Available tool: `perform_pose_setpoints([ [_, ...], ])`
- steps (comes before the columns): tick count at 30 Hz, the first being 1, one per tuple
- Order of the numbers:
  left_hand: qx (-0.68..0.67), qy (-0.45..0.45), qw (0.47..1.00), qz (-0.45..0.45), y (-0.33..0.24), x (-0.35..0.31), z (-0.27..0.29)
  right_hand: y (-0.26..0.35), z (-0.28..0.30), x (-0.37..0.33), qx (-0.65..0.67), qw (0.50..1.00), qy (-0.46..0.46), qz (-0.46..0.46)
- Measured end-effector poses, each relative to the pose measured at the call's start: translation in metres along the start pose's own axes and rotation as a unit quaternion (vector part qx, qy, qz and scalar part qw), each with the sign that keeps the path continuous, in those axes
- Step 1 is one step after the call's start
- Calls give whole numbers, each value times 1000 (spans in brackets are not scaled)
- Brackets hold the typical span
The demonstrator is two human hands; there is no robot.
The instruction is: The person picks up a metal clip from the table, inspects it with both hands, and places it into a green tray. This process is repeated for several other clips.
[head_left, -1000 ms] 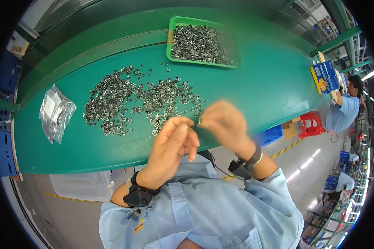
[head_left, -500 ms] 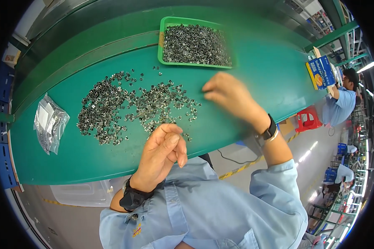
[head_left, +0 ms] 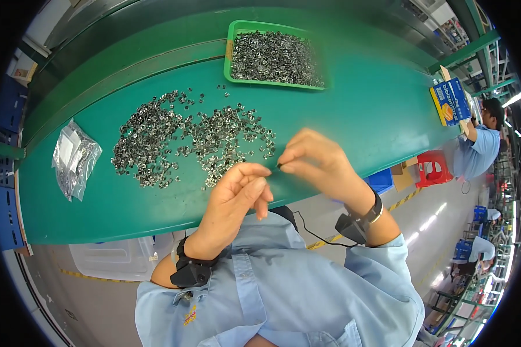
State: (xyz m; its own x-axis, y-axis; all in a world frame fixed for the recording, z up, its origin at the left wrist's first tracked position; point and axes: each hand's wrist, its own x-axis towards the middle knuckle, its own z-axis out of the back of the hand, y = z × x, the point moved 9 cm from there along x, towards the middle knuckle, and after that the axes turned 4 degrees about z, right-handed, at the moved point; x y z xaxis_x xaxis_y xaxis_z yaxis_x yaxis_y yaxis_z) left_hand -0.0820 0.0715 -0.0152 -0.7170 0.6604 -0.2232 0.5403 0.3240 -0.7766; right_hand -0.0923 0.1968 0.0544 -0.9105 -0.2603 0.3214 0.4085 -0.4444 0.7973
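While our right hand (head_left: 320,163) grips a small dark piece (head_left: 279,166) between its fingers (head_left: 298,152), it sits at two o'clock from our left hand (head_left: 233,198), whose curled fingers we cannot tell empty or holding. Loose metal pieces (head_left: 155,128) lie at ten o'clock on the tabletop (head_left: 382,124).

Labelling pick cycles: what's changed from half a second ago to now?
The right hand has come back toward the person, to just beside the left hand. A small dark piece now shows in the right fingers; none was visible there then. The left hand stays partly curled. Piles, tray and bag: no visible change.
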Motion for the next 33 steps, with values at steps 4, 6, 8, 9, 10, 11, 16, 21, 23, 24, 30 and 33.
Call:
perform_pose_setpoints([
  [4, 93, -18, 995, -25, -4, -5, -2, 14, -13, -4, 55, 998, 25, -1],
  [6, 125, -24, 991, -37, -6, -10, -2, 18, -17, -5, 52, 998, 31, -2],
  [8, 188, -30, 979, -67, -12, -15, -3, 18, -20, -6, 54, 998, 39, -4],
  [9, 219, -32, 972, -81, -15, -17, -3, 17, -21, -7, 54, 997, 46, -9],
  [10, 220, -33, 971, -83, -15, -18, -3, 17, -23, -7, 54, 997, 52, -15],
  [11, 218, -33, 972, -77, -15, -19, -2, 18, -23, -8, 54, 997, 51, -13],
  [16, 136, -34, 989, -44, -12, -18, 1, 20, -26, -13, 62, 998, 1, -30],
  [21, 82, -23, 995, -46, -7, -17, 2, 29, -24, -17, 2, 998, -66, 21],
  [23, 85, -24, 995, -52, -7, -17, 1, 30, -24, -19, -22, 996, -74, 40],
  [24, 88, -25, 994, -58, -7, -17, 1, 32, -24, -20, -38, 994, -79, 61],
  [30, 75, -31, 995, -49, -11, -18, -1, 50, -23, -20, -157, 970, -86, 163],
  [33, 86, -29, 995, -46, -8, -16, 2, 56, -26, -21, -180, 964, -78, 180],
])
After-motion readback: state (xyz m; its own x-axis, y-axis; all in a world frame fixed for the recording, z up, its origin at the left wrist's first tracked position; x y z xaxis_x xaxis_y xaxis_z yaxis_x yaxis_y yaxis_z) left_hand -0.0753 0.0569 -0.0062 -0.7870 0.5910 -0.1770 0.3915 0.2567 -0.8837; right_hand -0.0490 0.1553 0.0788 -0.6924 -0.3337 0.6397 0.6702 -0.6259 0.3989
